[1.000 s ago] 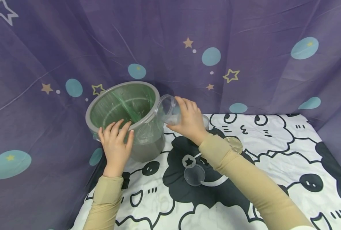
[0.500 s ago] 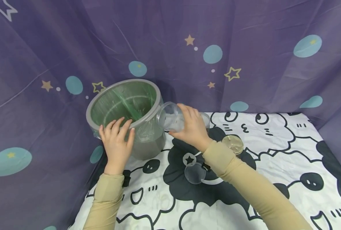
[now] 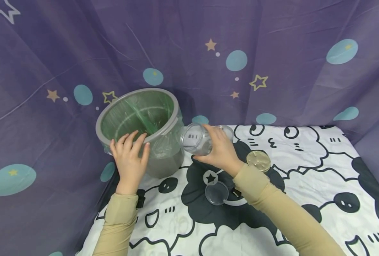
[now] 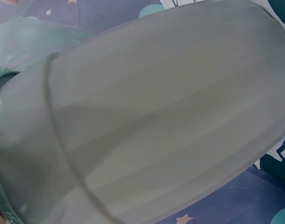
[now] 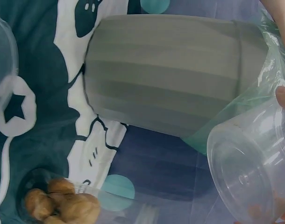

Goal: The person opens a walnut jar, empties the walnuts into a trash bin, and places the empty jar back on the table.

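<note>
Purple star-printed fabric backs a surface (image 3: pixel 304 170) covered by a cartoon-print cloth. At left, the bag-lined grey bin (image 3: pixel 164 163) is steadied by the left hand (image 3: pixel 130 161), fingers straight on its rim. Just right of the bin, an empty clear plastic jar (image 3: pixel 194 142) is gripped on its side by the right hand (image 3: pixel 221 151). A clear lid (image 3: pixel 216 194) lies nearer, a gold-topped container (image 3: pixel 258 160) rightmost. Emptying appears finished; righting the jar is judged next.

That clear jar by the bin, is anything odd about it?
The clear jar lies tipped on its side in the right hand, open mouth toward the grey bin, and looks empty. Its lid lies apart on the cloth.
</note>
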The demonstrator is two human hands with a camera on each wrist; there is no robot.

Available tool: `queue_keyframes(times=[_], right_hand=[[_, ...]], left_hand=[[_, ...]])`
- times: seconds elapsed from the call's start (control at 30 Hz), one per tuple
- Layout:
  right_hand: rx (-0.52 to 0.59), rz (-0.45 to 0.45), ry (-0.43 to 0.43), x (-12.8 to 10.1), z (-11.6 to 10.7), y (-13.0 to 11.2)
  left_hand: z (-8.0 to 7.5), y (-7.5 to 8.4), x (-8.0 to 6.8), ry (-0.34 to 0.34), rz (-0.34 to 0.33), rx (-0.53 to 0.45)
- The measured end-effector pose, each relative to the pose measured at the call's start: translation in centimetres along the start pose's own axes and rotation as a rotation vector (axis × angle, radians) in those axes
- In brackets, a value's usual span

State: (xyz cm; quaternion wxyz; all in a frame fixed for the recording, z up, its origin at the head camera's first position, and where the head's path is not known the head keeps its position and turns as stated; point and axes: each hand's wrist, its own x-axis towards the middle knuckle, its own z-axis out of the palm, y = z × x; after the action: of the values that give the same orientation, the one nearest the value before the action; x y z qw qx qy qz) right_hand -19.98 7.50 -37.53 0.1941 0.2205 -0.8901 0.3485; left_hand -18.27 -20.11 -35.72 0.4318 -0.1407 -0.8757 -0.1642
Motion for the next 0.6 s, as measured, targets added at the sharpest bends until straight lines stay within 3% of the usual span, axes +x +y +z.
queue_keyframes(times=[0.4, 0.6], right_hand=[[0.041, 0.113, -0.073, -2.6, -0.3, 2.3], [0.068, 0.116, -0.047, -3.9, -1.0, 4.4]], left_hand=[[-0.1, -0.2, -0.1, 0.022, 0.01, 0.016], [0.2, -0.2, 0.0, 0.029, 0.024, 0.006]])
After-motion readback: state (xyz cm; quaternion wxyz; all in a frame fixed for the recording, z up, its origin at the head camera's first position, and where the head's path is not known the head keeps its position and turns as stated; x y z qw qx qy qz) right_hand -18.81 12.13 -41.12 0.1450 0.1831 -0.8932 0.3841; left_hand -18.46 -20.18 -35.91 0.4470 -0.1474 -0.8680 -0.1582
